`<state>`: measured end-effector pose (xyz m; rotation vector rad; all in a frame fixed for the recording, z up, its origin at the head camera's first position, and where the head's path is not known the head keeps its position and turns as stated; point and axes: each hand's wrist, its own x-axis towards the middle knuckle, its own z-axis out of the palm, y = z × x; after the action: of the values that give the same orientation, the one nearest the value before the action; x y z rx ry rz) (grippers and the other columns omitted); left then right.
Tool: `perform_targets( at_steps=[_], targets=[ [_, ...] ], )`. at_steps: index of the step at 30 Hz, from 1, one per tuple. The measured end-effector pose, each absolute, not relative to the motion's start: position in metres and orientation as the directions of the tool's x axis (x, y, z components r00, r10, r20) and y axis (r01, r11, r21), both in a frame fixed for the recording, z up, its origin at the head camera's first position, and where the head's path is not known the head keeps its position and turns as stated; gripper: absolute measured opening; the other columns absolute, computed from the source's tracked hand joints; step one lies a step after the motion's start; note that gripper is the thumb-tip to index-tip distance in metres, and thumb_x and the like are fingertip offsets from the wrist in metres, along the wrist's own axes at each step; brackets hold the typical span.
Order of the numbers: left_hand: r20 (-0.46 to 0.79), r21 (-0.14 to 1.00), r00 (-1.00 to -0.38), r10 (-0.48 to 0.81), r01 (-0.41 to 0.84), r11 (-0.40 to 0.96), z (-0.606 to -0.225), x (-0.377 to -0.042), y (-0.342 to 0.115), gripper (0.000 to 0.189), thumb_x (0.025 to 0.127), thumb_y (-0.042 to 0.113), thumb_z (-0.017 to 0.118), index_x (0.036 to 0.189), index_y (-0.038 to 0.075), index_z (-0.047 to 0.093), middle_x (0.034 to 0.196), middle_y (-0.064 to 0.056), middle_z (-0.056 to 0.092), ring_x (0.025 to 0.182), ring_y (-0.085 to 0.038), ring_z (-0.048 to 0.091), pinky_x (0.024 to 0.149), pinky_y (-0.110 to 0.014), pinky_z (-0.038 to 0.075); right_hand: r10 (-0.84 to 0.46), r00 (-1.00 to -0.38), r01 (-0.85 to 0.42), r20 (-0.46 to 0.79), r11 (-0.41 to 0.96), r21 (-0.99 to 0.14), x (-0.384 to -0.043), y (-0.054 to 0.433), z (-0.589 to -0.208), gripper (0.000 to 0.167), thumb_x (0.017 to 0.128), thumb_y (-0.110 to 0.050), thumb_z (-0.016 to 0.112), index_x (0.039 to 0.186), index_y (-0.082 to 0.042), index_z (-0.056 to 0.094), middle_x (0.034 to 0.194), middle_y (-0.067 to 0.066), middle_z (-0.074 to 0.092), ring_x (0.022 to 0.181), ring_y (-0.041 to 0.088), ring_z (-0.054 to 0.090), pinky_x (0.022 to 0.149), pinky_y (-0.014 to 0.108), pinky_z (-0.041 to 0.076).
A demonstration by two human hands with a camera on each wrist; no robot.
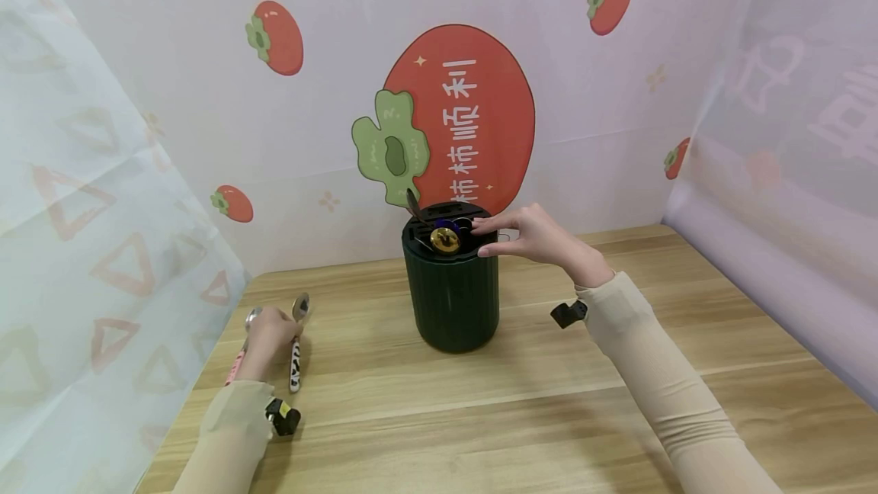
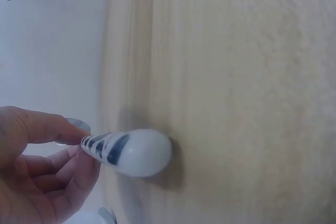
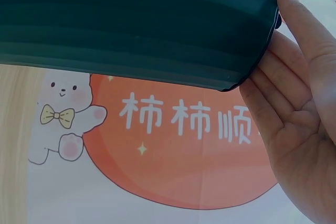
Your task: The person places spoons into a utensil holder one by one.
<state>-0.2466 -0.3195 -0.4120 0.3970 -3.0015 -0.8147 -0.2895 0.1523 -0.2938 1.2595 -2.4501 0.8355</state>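
Note:
My left hand is low at the left of the table and pinches a spoon with a black-and-white patterned handle. The rounded end of this spoon's handle points at the camera in the left wrist view, thumb and fingers gripping farther along. Beside the same hand is a second spoon with a pink handle. My right hand rests at the rim of a dark green ribbed utensil holder, fingers fairly straight. In the right wrist view its fingers lie against the holder's top edge.
A gold round spoon bowl, a blue piece and a dark utensil stick out of the holder's slotted top. Behind the wooden table hangs a printed backdrop, with pale cloth at both sides.

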Motion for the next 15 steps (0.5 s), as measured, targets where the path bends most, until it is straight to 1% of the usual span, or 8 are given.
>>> perform_targets(
  at_steps=[1,3,6,11,13,15],
  targets=[
    [-0.057,0.506,-0.968,-0.246,-0.240,0.828,-0.412,-0.247,-0.319,0.014,0.078,0.011,0.065,0.075,-0.003,0.066,0.070,-0.011,0.062,0.067,-0.023,0.054,0.055,-0.029,0.039,-0.658,-0.589,-0.807,0.469,0.458,-0.372,-0.290,0.153,-0.294,0.040,0.081,-0.037,0.072,0.115,-0.018,0.070,0.121,0.000,0.066,0.051,0.001,0.055,0.053,0.022,0.034],
    [-0.056,0.514,-0.967,-0.249,-0.242,0.823,-0.410,-0.246,-0.318,0.014,0.078,0.010,0.064,0.075,-0.003,0.066,0.070,-0.011,0.062,0.067,-0.023,0.054,0.056,-0.030,0.039,-0.660,-0.585,-0.810,0.471,0.453,-0.372,-0.290,0.153,-0.294,0.040,0.081,-0.038,0.072,0.116,-0.018,0.070,0.121,0.000,0.066,0.048,-0.001,0.052,0.053,0.022,0.034],
    [-0.050,0.519,-0.967,-0.248,-0.237,0.821,-0.409,-0.247,-0.316,0.014,0.080,0.010,0.063,0.075,-0.002,0.067,0.069,-0.010,0.063,0.065,-0.021,0.055,0.056,-0.030,0.039,-0.659,-0.583,-0.812,0.476,0.450,-0.371,-0.290,0.153,-0.294,0.039,0.081,-0.038,0.072,0.115,-0.019,0.070,0.121,0.000,0.066,0.041,0.001,0.047,0.051,0.022,0.032],
    [-0.036,0.515,-0.972,-0.234,-0.219,0.829,-0.406,-0.248,-0.312,0.015,0.081,0.011,0.061,0.073,0.000,0.068,0.065,-0.006,0.066,0.060,-0.018,0.060,0.056,-0.029,0.040,-0.656,-0.585,-0.811,0.477,0.454,-0.369,-0.290,0.153,-0.295,0.039,0.081,-0.038,0.072,0.115,-0.019,0.070,0.121,0.000,0.066,0.043,0.001,0.049,0.051,0.022,0.032],
    [-0.030,0.520,-0.974,-0.225,-0.208,0.829,-0.405,-0.248,-0.310,0.015,0.081,0.010,0.060,0.073,0.001,0.069,0.065,-0.005,0.067,0.061,-0.018,0.063,0.058,-0.031,0.041,-0.656,-0.585,-0.811,0.477,0.457,-0.366,-0.290,0.153,-0.294,0.038,0.081,-0.037,0.072,0.115,-0.019,0.071,0.121,0.000,0.066,0.041,0.001,0.046,0.051,0.022,0.032],
    [-0.022,0.517,-0.975,-0.220,-0.199,0.833,-0.403,-0.248,-0.309,0.015,0.080,0.010,0.059,0.072,0.002,0.069,0.065,-0.004,0.068,0.062,-0.019,0.064,0.065,-0.036,0.041,-0.655,-0.585,-0.811,0.478,0.458,-0.365,-0.290,0.152,-0.294,0.038,0.081,-0.037,0.072,0.115,-0.019,0.071,0.121,0.000,0.066,0.039,0.002,0.039,0.051,0.022,0.032]
  ],
)
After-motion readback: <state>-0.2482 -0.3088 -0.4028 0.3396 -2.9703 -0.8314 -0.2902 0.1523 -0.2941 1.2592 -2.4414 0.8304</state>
